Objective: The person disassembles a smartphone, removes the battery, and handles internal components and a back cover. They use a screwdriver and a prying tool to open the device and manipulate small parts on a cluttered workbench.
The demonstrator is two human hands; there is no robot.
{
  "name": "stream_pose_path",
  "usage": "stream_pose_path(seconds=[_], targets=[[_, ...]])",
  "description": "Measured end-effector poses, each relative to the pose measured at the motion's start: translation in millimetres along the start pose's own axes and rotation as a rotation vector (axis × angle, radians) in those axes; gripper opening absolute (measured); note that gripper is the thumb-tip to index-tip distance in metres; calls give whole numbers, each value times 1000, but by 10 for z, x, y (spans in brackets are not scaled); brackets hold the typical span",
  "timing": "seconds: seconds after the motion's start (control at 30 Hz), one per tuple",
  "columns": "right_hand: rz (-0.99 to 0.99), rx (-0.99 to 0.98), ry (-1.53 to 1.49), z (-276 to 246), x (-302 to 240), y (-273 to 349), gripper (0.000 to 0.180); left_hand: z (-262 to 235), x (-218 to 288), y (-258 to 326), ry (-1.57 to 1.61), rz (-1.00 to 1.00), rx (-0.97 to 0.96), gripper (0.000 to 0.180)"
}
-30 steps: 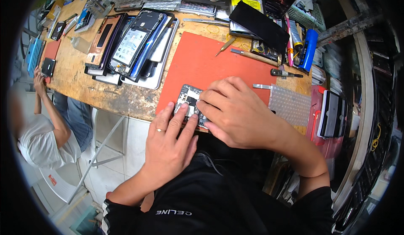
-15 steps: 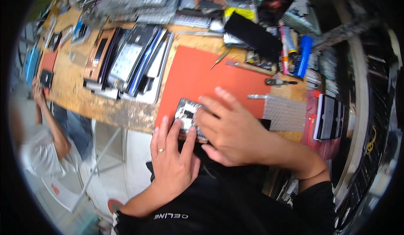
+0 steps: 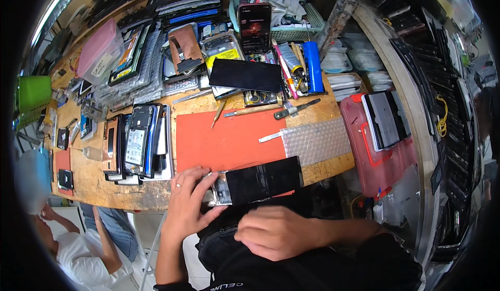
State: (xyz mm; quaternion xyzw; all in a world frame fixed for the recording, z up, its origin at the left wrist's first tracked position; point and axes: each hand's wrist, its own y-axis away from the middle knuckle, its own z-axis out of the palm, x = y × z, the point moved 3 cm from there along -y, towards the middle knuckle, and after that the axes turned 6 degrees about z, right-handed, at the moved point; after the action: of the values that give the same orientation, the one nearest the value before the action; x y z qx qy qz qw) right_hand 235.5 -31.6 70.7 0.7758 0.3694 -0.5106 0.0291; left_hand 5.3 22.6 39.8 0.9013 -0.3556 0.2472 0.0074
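An opened phone body (image 3: pixel 221 189) with bare silvery insides lies at the near edge of an orange mat (image 3: pixel 229 140). My left hand (image 3: pixel 190 200) grips its left end between thumb and fingers. To the right a black screen panel (image 3: pixel 264 180) stretches over the mat's edge; whether it is attached cannot be told. My right hand (image 3: pixel 276 232) is closed in front of my body, just below the panel and apart from it. Its fingertips are turned away, so anything in them is hidden.
Past the mat lie a thin pointed tool (image 3: pixel 219 113), a wooden-handled knife (image 3: pixel 252 111) and a black-handled tool (image 3: pixel 297 108). Bubble wrap (image 3: pixel 316 142) is on the right, before a red case (image 3: pixel 364 171). Stacked phone parts (image 3: pixel 138 140) stand left. Another person (image 3: pixel 86 244) sits lower left.
My right hand has left the phone body and drawn back toward me, closed. The black panel now shows extended to the right. The view has shifted, revealing more of the bench.
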Motion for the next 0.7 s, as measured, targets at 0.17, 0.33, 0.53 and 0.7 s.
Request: stream_pose_path(seconds=[0.17,0.33,0.53,0.7], targets=[[392,-145,-498,498,389,310,12,142,105,218,-66,22,258,70],[813,100,-926,512,492,228,22,225,151,97,-5,-9,434,55],[832,165,-995,490,494,-12,24,293,152,226,77,35,587,35],[807,270,-968,545,476,-2,21,251,118,214,86,113,563,27]])
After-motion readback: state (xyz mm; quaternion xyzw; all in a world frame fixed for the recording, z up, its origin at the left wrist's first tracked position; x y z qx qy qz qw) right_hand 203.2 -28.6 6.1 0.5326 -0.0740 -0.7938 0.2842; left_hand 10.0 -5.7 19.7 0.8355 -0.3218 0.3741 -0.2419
